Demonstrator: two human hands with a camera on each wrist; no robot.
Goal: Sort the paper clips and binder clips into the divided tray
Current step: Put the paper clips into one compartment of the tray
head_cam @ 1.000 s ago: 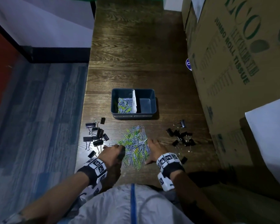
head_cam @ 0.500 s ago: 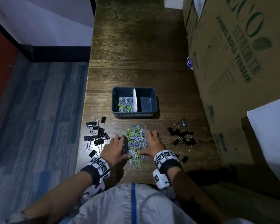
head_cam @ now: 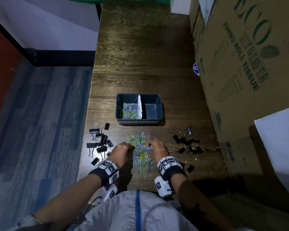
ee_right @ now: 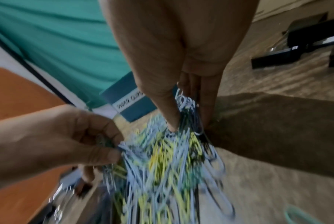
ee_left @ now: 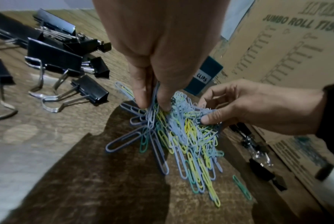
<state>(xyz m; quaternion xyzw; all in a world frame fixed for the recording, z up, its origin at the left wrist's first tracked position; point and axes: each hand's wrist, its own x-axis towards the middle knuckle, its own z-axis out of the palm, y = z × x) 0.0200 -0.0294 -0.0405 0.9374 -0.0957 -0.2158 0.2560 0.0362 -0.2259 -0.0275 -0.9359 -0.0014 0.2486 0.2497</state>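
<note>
A heap of coloured paper clips (head_cam: pixel 140 150) lies on the wooden table in front of the dark divided tray (head_cam: pixel 158 104). The tray's left compartment holds paper clips (head_cam: pixel 129 110); its right compartment shows only bare floor. My left hand (head_cam: pixel 123 150) pinches a bunch of clips (ee_left: pixel 152 106) at the heap's left side. On the heap's right side, my right hand (head_cam: pixel 155 148) grips a tangled bunch (ee_right: pixel 189 121). Black binder clips lie in a left group (head_cam: pixel 100 144) and a right group (head_cam: pixel 187 144).
A big cardboard box (head_cam: pixel 250 72) marked "jumbo roll tissue" stands along the table's right side, close to the right binder clips. The table's left edge (head_cam: pixel 88 130) drops to carpeted floor just beyond the left binder clips. Bare tabletop lies beyond the tray.
Both hands have moved forward from the heap's near end to its middle and closed on bunches of clips. The heap has been squeezed narrower between them.
</note>
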